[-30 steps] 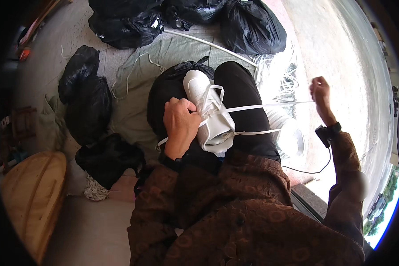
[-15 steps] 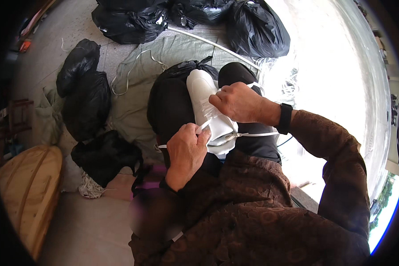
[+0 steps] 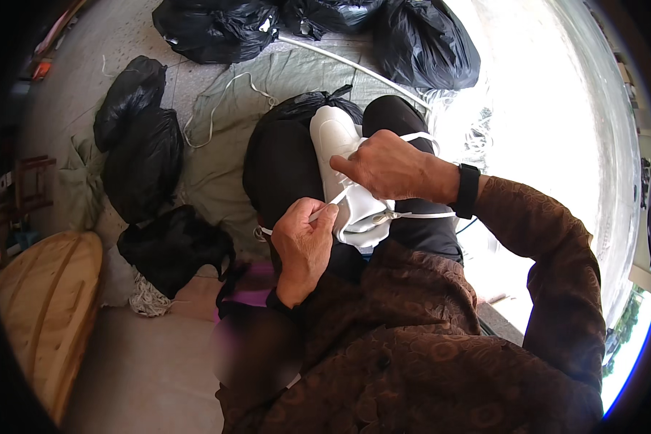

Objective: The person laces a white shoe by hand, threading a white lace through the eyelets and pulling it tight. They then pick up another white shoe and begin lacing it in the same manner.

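Note:
A white plastic cylinder-shaped piece [image 3: 336, 141] lies across my lap, between my black-clad knees. My right hand [image 3: 387, 168], with a black watch at the wrist, presses down on its middle and pinches a white strap that runs around it. My left hand [image 3: 305, 242] sits just below and left, its fingers closed on the other end of the white strap [image 3: 419, 215], which stretches taut toward the right. The lower end of the white piece is partly covered by both hands.
Several tied black plastic bags [image 3: 141, 152] lie around me on a grey-green cloth [image 3: 217, 173]. A white pipe [image 3: 354, 66] crosses the cloth at the top. A curved wooden board [image 3: 43, 304] rests at the lower left. Bright glare washes out the right side.
My right hand came in from far out on the right, where it pulled the strap, and now rests on the white piece. My left hand slid down to its lower end.

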Demonstrator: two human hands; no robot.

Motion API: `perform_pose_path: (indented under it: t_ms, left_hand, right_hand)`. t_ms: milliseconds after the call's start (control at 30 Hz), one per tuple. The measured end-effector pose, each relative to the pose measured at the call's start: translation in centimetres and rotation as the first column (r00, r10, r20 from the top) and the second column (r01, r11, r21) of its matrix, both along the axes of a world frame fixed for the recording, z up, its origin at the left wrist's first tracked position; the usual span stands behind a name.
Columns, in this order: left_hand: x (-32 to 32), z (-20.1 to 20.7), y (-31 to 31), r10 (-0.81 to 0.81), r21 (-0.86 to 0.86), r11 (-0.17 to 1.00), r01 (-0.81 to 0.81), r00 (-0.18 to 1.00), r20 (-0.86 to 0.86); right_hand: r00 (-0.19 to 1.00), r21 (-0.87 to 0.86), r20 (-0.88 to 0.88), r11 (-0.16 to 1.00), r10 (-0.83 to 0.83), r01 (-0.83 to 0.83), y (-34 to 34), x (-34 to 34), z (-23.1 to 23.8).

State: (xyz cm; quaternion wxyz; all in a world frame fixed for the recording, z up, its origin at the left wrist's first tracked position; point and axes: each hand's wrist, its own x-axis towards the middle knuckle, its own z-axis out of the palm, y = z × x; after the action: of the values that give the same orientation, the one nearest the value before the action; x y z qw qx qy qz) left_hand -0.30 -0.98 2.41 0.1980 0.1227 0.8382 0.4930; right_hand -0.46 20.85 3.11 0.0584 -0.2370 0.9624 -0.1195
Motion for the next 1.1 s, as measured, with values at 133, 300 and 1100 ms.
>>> perform_pose_path:
  t_ms: [133,300,1100]
  left_hand:
    - [0.1,0.0,0.0,0.015,0.023,1.0,-0.015,1.0,0.008]
    - [0.0,-0.3,-1.0,0.074,0.073,0.995,-0.069,0.995,-0.069]
    - [-2.8,-0.5,2.3,-0.395,-0.254,0.909,0.329,0.876,-0.278]
  right_hand:
    - [0.996,0.124,0.078,0.992,-0.033,0.023,0.3,-0.5,0.6]
    - [0.979,0.065,-0.133,0.987,0.152,-0.144,1.2,-0.1,-0.6]
    - [0.698,-0.349,0.055,0.641,-0.714,0.683,3.8,4.2,-1.9]
